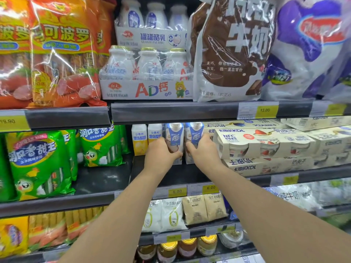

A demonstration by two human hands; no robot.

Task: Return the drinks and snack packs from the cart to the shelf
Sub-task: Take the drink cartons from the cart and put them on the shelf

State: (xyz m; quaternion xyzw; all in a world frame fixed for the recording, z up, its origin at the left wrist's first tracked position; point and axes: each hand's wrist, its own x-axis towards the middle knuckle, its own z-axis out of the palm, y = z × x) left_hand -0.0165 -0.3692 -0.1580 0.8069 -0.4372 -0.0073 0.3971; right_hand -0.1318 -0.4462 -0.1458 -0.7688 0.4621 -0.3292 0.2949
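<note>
Both arms reach forward to the middle shelf [182, 175], where 2 blue-and-white drink cartons stand upright side by side, almost touching. The left hand [161, 151] wraps its fingers around the lower part of the left carton [175, 136], thumb side toward the middle, so this grip is curled on the carton. The right hand [204, 149] holds the right carton [194, 134] the same way, its fingers curled around the carton's lower right side. Both cartons sit toward the far part of the shelf, their bases down at the shelf surface as far as can be seen.

Just left of the held cartons stand 2 white-and-yellow cartons [140, 139], also upright. Just right of them is a stack of cream-coloured yogurt multipacks [266, 143], the nearest pack close to the right hand. Farther left on the same level lean green sausage bags [38, 164].

On the shelf above, packs of small white bottles [146, 73] sit between orange sausage bags [62, 54] and a brown-and-white milk bag [228, 50]. Yellow price tags [177, 191] marked 6.00 line the shelf edge below the hands. Lower shelves hold white and tan pouches [193, 207] and gold-lidded jars [207, 243].
</note>
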